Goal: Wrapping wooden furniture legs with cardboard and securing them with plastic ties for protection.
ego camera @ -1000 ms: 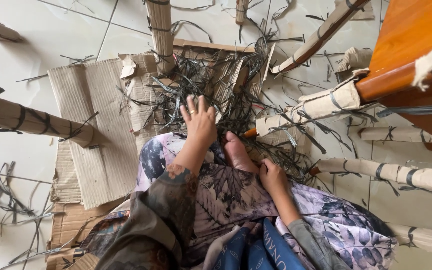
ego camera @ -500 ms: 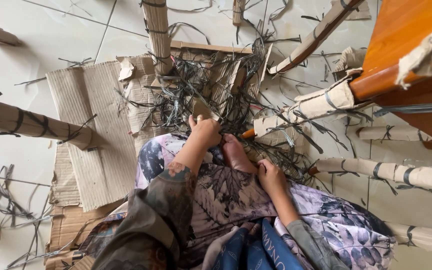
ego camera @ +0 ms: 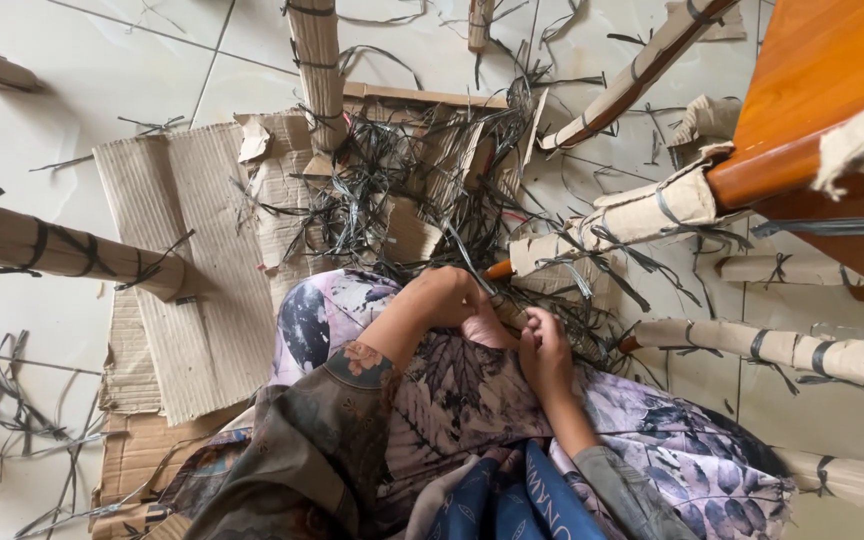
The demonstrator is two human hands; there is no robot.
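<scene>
While curled, fingers [ego camera: 449,290] around strap [ego camera: 469,262].

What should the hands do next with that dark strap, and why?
Probably pull the dark strap free of the tangled strap pile. The left hand is closed around its near end, the right hand waits beside it, and the strap runs back into the heap.

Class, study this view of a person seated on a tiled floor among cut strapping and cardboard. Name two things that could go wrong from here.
1. The left hand grips a thin grey strap close beside the right hand; a sudden slip might nick the fingers.
2. The tangled pile of dark plastic straps lies loose by the knees, so it could snag clothing or trip someone standing up.
</scene>
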